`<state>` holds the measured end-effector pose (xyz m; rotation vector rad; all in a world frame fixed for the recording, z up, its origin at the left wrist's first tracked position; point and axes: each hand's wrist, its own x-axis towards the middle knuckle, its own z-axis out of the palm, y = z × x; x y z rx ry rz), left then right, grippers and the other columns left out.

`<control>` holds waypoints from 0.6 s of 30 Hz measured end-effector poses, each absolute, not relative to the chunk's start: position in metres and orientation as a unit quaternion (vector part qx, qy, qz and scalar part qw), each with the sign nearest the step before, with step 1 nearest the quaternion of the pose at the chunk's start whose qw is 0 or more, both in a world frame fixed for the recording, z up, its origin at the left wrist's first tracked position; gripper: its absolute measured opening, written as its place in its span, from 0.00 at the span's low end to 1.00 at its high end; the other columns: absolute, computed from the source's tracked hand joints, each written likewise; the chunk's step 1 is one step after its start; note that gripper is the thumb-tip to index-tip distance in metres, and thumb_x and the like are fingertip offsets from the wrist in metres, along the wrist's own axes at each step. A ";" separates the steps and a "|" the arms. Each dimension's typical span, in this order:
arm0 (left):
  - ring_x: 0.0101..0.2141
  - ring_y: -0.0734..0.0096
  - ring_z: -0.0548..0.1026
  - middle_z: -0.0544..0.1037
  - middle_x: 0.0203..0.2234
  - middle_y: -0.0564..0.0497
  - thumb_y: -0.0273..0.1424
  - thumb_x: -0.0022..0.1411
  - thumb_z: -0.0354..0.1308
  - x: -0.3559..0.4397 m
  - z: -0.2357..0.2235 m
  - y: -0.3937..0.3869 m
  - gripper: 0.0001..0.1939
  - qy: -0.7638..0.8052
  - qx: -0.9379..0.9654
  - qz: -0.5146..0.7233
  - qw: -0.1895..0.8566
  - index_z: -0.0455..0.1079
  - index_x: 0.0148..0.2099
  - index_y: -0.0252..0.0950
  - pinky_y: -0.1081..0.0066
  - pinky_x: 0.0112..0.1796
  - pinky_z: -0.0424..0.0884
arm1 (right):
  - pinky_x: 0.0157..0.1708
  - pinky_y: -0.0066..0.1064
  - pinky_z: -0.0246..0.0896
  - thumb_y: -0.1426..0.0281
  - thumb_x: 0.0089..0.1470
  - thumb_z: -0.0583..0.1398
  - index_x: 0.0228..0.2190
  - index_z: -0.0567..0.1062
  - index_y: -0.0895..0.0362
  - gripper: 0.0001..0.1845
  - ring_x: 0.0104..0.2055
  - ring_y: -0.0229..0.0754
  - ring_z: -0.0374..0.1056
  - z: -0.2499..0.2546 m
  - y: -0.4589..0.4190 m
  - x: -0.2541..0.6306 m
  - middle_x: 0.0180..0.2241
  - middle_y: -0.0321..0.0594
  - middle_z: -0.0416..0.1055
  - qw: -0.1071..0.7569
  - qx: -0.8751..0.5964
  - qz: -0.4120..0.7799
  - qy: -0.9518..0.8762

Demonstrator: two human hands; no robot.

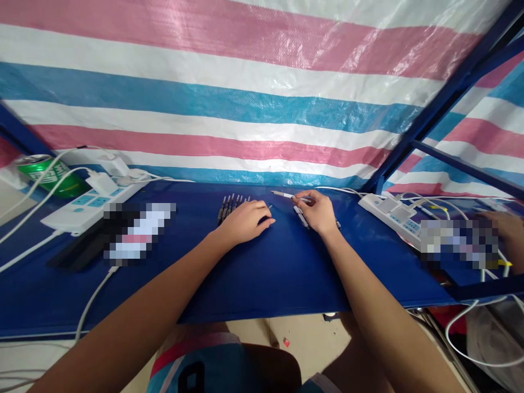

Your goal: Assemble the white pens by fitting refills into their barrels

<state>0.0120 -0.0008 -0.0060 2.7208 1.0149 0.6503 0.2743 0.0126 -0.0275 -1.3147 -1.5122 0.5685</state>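
My left hand [245, 221] rests on the blue table [262, 278] with its fingers curled loosely, palm down, next to a row of several dark pens [230, 206]. Whether anything lies under its fingers is hidden. My right hand [317, 212] pinches a slim white pen [284, 195] that points left, level above the table. A dark pen part [301, 216] lies under the right hand's fingers.
A white power strip [88, 204] with plugs and cables sits at the left beside a green can [45, 173]. Another power strip [391, 213] lies at the right. A striped tarp hangs behind. Another person's hand [510, 229] shows at the far right.
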 end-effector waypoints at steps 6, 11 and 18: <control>0.39 0.54 0.79 0.81 0.38 0.46 0.32 0.68 0.61 0.002 -0.005 0.005 0.08 0.447 0.864 0.229 0.035 0.79 0.36 0.40 0.53 0.51 0.70 | 0.51 0.43 0.72 0.62 0.59 0.68 0.38 0.85 0.51 0.08 0.44 0.50 0.79 -0.024 0.009 0.273 0.43 0.42 0.84 0.457 -0.522 0.177 -0.698; 0.42 0.52 0.80 0.82 0.40 0.45 0.28 0.66 0.60 0.003 -0.006 0.004 0.06 0.480 0.850 0.217 -0.011 0.80 0.40 0.40 0.53 0.50 0.70 | 0.56 0.46 0.70 0.69 0.60 0.67 0.37 0.86 0.47 0.06 0.52 0.53 0.76 -0.030 0.014 0.272 0.43 0.39 0.84 0.380 -0.494 0.153 -0.766; 0.37 0.56 0.80 0.82 0.44 0.46 0.23 0.62 0.62 0.001 -0.012 0.008 0.10 0.500 0.825 0.263 0.012 0.77 0.44 0.40 0.57 0.45 0.73 | 0.62 0.50 0.66 0.74 0.61 0.66 0.38 0.85 0.48 0.10 0.59 0.56 0.71 -0.037 0.025 0.270 0.43 0.40 0.85 0.350 -0.467 0.112 -0.804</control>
